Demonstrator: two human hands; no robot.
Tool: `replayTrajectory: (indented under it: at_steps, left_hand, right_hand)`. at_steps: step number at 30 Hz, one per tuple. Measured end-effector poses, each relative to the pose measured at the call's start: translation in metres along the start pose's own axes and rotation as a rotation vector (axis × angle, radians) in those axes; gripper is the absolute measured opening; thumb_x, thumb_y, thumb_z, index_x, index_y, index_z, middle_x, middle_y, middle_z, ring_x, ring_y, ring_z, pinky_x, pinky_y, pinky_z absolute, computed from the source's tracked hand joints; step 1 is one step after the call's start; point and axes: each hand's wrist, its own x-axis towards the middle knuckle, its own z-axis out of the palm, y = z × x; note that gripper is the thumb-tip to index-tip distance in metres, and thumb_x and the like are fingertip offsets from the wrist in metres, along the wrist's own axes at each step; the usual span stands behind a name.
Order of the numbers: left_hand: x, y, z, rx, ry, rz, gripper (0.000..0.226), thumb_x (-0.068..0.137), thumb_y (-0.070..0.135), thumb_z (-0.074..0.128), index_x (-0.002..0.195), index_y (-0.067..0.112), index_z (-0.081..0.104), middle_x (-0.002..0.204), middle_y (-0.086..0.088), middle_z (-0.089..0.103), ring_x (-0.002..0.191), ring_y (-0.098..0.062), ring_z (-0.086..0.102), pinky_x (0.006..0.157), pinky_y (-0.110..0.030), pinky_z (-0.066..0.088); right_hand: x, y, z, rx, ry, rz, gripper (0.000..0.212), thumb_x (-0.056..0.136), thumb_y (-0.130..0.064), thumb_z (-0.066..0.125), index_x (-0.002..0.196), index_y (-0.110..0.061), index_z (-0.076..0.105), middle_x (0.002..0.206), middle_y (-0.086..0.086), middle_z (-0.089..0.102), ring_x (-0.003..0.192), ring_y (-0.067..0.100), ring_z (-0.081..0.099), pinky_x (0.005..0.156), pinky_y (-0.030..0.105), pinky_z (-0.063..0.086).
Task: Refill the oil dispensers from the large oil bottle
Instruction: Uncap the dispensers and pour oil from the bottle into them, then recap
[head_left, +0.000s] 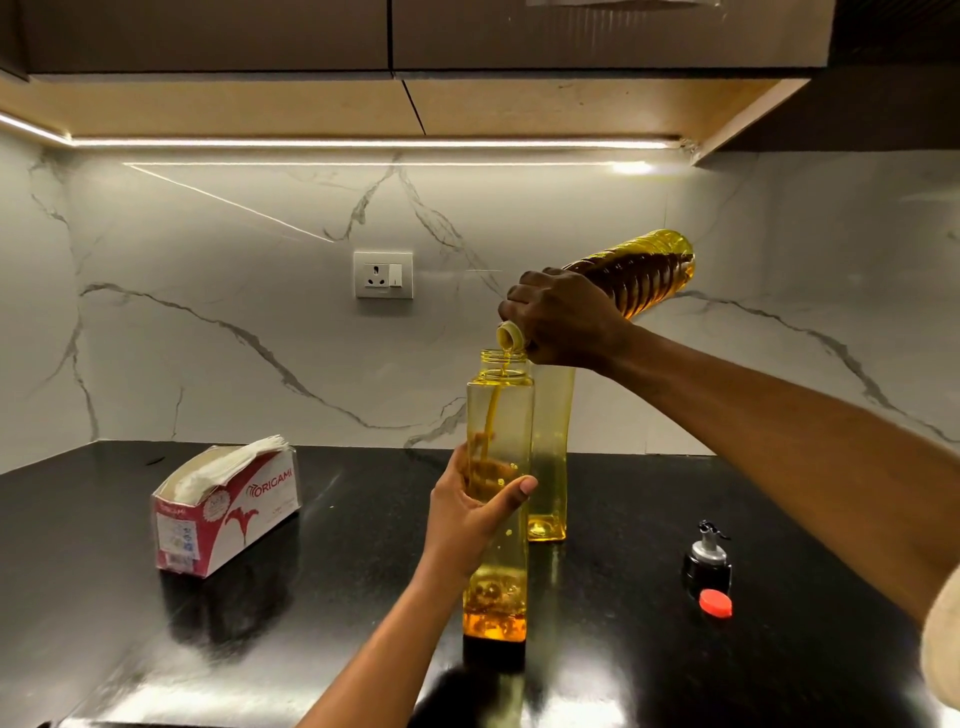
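Note:
A tall square yellow oil dispenser (500, 561) stands open on the black counter, a little oil pooled at its bottom. My left hand (467, 514) grips its middle. My right hand (563, 319) holds the large ribbed oil bottle (641, 273) near its neck, tipped down to the left. A thin stream of oil runs from the bottle's mouth into the dispenser's opening. A second yellow dispenser (550, 457) stands just behind the first, partly hidden by it and by my right hand.
A black pourer spout cap (707, 561) and a red bottle cap (716, 604) lie on the counter (337, 597) to the right. A tissue box (226, 512) sits at the left. A wall socket (383, 274) is on the marble backsplash.

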Motion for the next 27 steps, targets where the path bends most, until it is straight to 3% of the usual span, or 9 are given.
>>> replayTrajectory:
  at_steps: [12,19,27]
  left_hand:
    - [-0.0004,0.0018,-0.0005,-0.011,-0.002,-0.007,0.093,0.048,0.079,0.073,0.124,0.031,0.050,0.091,0.004,0.068,0.086,-0.009,0.069,0.070,-0.021,0.055]
    - [0.0000,0.0015,-0.0012,-0.008,-0.009,-0.012,0.094,0.048,0.079,0.073,0.125,0.030,0.050,0.088,0.014,0.069,0.085,-0.008,0.069,0.070,-0.022,0.056]
    - [-0.0006,0.0031,-0.0009,-0.011,-0.014,-0.013,0.095,0.048,0.079,0.072,0.126,0.029,0.049,0.093,0.002,0.067,0.084,-0.007,0.069,0.068,-0.019,0.054]
  right_hand:
    - [0.0001,0.0016,0.0026,-0.007,0.000,-0.016,0.019,0.070,-0.022,0.076,0.077,-0.007,0.068,0.070,0.008,0.067,0.065,0.027,0.064,0.059,0.030,0.052]
    - [0.0014,0.0023,0.0027,-0.010,0.010,-0.033,0.019,0.071,-0.023,0.076,0.077,-0.007,0.068,0.070,0.008,0.067,0.065,0.027,0.065,0.059,0.030,0.052]
    - [0.0008,0.0025,0.0032,-0.011,0.007,-0.033,0.019,0.073,-0.024,0.074,0.077,-0.007,0.068,0.071,0.009,0.067,0.066,0.027,0.065,0.059,0.031,0.052]
